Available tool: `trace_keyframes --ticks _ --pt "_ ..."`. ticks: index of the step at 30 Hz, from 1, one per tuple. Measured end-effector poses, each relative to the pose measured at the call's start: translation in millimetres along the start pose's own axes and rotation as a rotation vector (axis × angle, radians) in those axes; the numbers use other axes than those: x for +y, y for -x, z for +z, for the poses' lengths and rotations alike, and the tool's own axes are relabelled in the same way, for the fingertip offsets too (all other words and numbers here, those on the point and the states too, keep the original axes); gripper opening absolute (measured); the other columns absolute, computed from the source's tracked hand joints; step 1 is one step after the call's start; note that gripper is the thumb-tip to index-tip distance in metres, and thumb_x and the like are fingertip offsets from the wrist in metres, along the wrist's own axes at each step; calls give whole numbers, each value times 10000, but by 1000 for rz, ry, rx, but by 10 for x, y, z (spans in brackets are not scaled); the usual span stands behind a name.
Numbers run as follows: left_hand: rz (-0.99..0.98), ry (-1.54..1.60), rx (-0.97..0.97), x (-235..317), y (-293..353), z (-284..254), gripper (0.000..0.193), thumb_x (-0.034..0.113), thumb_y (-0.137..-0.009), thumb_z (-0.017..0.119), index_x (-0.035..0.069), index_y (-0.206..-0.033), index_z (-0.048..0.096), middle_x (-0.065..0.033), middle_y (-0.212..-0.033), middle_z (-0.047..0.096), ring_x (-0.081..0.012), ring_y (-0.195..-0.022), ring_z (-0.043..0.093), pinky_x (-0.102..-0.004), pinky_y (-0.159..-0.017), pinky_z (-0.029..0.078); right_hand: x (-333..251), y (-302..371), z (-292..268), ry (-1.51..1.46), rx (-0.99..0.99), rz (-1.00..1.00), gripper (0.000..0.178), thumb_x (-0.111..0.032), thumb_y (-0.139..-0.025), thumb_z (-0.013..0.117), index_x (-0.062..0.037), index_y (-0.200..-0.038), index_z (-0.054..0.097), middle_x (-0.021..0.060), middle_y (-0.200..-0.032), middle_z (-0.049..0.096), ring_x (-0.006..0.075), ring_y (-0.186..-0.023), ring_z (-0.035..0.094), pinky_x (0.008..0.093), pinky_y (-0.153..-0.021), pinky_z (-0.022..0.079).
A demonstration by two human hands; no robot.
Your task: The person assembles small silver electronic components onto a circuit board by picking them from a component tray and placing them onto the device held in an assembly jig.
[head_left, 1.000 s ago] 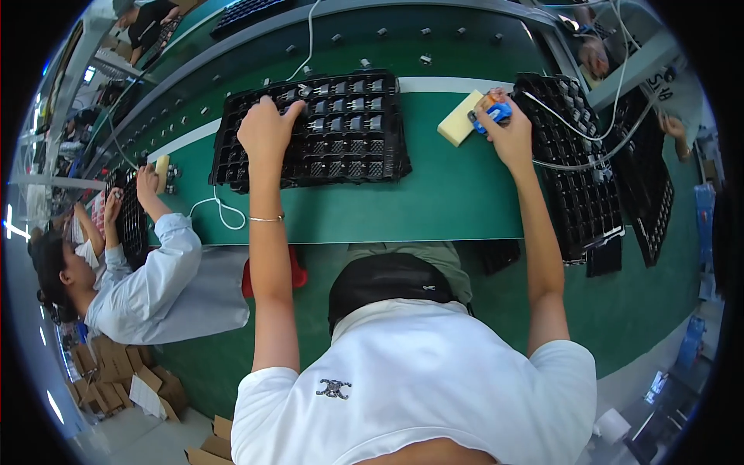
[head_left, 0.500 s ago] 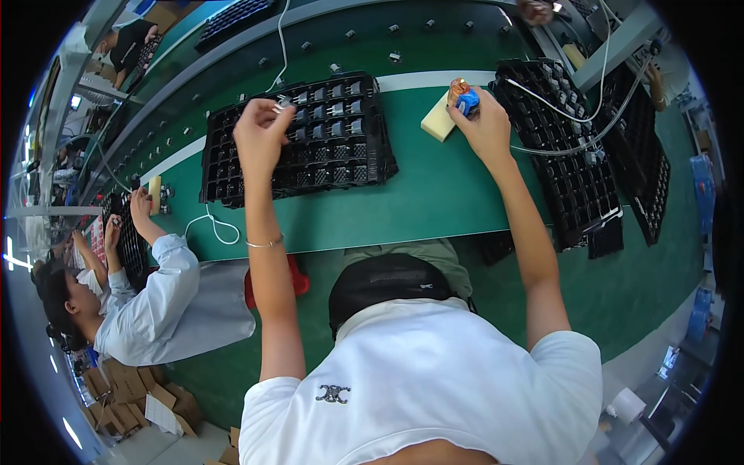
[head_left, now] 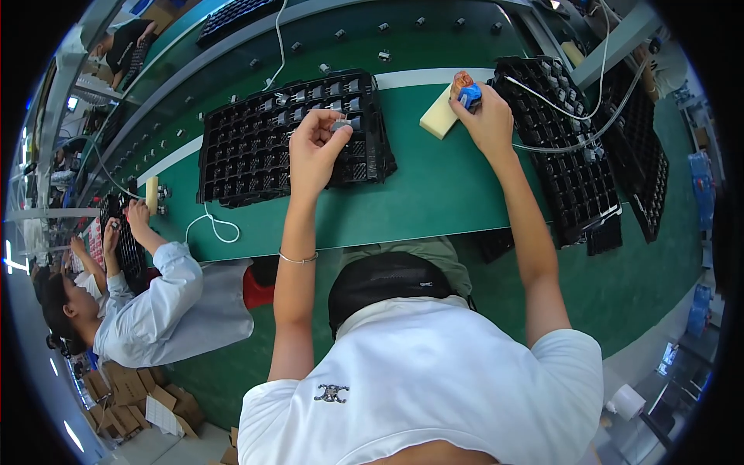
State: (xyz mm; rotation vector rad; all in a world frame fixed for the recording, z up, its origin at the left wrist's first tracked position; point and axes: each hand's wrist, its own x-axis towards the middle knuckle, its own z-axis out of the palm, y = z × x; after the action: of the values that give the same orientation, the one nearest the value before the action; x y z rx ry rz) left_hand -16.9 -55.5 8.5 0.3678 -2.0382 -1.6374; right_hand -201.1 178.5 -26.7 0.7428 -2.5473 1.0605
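Observation:
My left hand (head_left: 316,151) is above the right half of a black compartment tray (head_left: 248,159), its thumb and fingers pinching a small grey metal part (head_left: 339,125). More small grey parts sit in the tray's upper right pockets. To the right, my right hand (head_left: 488,124) is closed round a blue-wrapped object (head_left: 469,95) with a copper-coloured end; its exact kind I cannot make out. It is held beside a pale yellow foam block (head_left: 439,118) on the green table (head_left: 418,198).
Another stack of black trays (head_left: 570,167) lies on the right, with a hose (head_left: 554,149) across it. Beyond the table, a green conveyor (head_left: 364,46) carries small parts. A white cord (head_left: 225,231) loops at the front edge. A co-worker (head_left: 147,302) sits at the left.
My left hand has moved to the right and slightly nearer over the tray, still pinching a small part. My right hand has barely moved. The conveyor's parts have shifted left.

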Motion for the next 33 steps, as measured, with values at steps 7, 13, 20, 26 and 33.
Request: trace_keyframes --ticks 7,13,20,26,33 --pt "-29 -62 -21 -45 -28 30 178 70 -807 714 -2 -956 650 32 -745 581 -15 -623 449 -172 -559 356 -61 61 6 -24 -25 -68 411 -328 -760 758 -26 -1025 672 117 -843 664 304 -750 660 372 -666 516" --pt "-31 -81 -19 -54 -25 41 180 74 -798 718 -3 -949 657 39 -711 558 -15 -604 419 -175 -547 337 -64 76 70 48 -21 -71 408 -321 -764 753 -29 -1037 673 96 -859 659 298 -742 656 382 -648 510" --pt "6 -111 -20 -81 1 47 181 82 -791 722 -5 -936 657 51 -681 524 -17 -587 391 -181 -528 315 -80 70 57 6 -1 -54 384 -326 -766 750 -33 -1003 676 94 -862 656 304 -751 655 386 -655 510" --pt "-3 -122 -19 -61 5 62 179 77 -787 721 -7 -932 658 56 -666 497 -20 -583 375 -186 -522 300 -95 68 37 21 -10 -37 374 -321 -763 750 -33 -988 672 96 -862 655 312 -758 652 392 -660 509" --pt "18 -135 -15 -73 8 74 180 79 -789 723 -8 -932 658 59 -654 487 -19 -573 365 -190 -516 291 -41 39 66 11 -13 -50 378 -322 -760 754 -35 -993 674 107 -858 656 317 -756 652 397 -660 508"
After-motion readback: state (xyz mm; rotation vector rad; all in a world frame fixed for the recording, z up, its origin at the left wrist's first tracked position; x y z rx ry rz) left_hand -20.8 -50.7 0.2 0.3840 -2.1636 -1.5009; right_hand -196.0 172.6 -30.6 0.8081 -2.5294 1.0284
